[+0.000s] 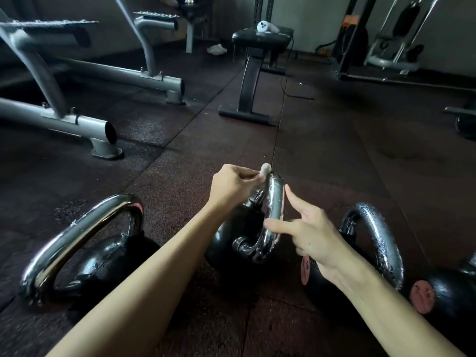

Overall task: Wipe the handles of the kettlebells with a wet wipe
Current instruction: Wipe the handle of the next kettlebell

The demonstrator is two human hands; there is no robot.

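Three kettlebells stand in a near row on the floor (334, 155), which is laid with dark, speckled rubber tiles. Each has a rounded black body and a polished chrome loop handle.

The middle kettlebell (226, 238) is tilted, its middle handle (275, 202) turned edge-on. The chrome carries streaks and droplets.

The wet wipe (265, 168) is a small white wad at the far top curve of that handle, touching the metal. The left hand (231, 184) pinches it, with the fingers curled tight around it.

The right hand (314, 235) grips the same handle lower down. Its thumb is pressed across the near face and its forefinger is extended along the right side. The other fingers are curled in.

The left kettlebell (103, 264) stands upright with a smooth, bright handle. The right kettlebell (381, 235) has a beaded, wet-looking handle and is partly hidden by the right forearm.

Far left is a grey tubular steel frame (85, 122) with open tube ends. Far centre stands a black padded bench (262, 39).
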